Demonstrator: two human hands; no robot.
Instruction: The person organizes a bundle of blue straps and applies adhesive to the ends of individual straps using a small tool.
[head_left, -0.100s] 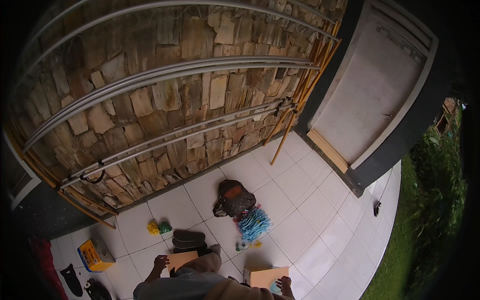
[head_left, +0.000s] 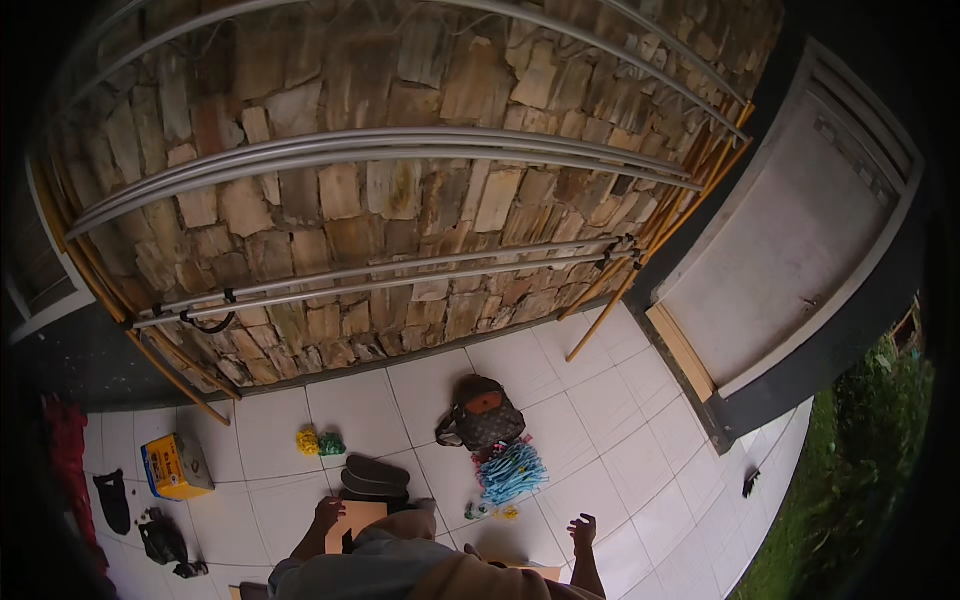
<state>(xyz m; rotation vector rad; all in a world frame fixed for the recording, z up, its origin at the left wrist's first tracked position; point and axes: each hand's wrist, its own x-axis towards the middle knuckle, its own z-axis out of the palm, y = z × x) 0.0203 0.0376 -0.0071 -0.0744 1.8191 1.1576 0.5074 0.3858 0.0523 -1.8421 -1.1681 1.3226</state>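
Note:
My left hand (head_left: 328, 512) is at the left edge of a flat tan board or box top (head_left: 360, 516) by my legs, its fingers loosely bent and apart. I cannot tell whether it touches the board. My right hand (head_left: 582, 530) is raised at the lower right, fingers apart, with nothing visible in it. Just left of my right forearm, the edge of a second tan cardboard box (head_left: 545, 572) shows, mostly hidden by my body. Ahead of me lies a heap of light blue strips (head_left: 512, 472), with small yellow pieces (head_left: 510, 513) and green-white pieces (head_left: 476, 510) near it.
A dark backpack (head_left: 484, 412) stands behind the blue heap. Dark slippers (head_left: 375, 478) and yellow (head_left: 307, 440) and green bundles (head_left: 331, 443) lie on the white tiled floor. Left are a yellow carton (head_left: 178, 468) and a black bag (head_left: 162, 540). Metal poles (head_left: 400, 150) span the stone wall.
My view has tilted, shifting the scene. My right hand has risen away from the right cardboard box, which has dropped mostly out of sight with the pale blue round thing on it.

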